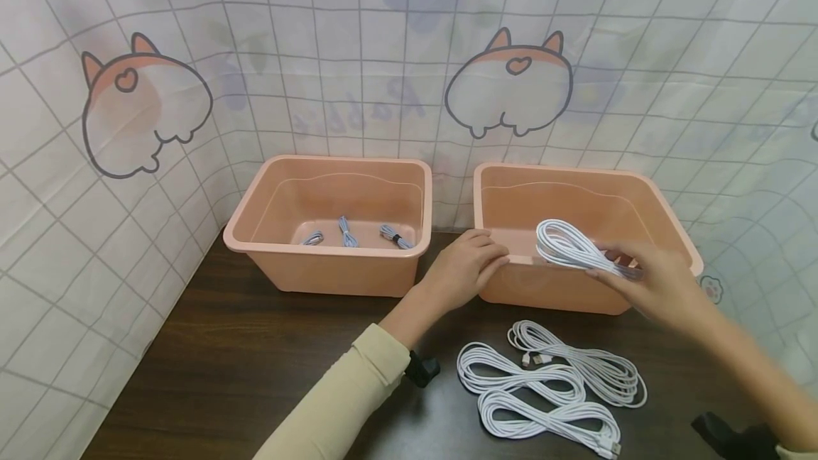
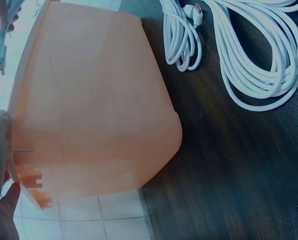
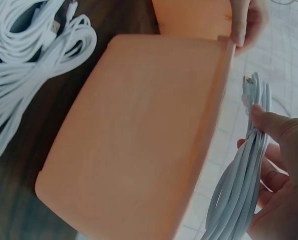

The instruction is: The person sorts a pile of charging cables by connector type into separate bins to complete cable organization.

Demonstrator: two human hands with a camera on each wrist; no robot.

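My right hand (image 1: 658, 282) pinches a coiled white USB cable (image 1: 569, 243) between thumb and fingers, above the front rim of the right pink plastic bin (image 1: 549, 288). In the right wrist view, the metal plug of this cable (image 3: 254, 110) sticks out past the thumb. My left hand (image 1: 463, 265) grips the same bin by its front left corner, thumb outside the wall. On the table in front of that bin lie three more coiled white cables (image 1: 603, 371), loosely overlapping, with some plugs showing. The right bin's floor is partly hidden by its front wall and my right hand.
Left of my left hand stands a second pink bin (image 1: 339, 272), holding three small bundled grey cables (image 1: 347, 233). A dark wooden table (image 1: 211, 368) bears everything. Behind both bins hangs a white gridded cloth (image 1: 358, 77) with cartoon animals, and it continues along both sides.
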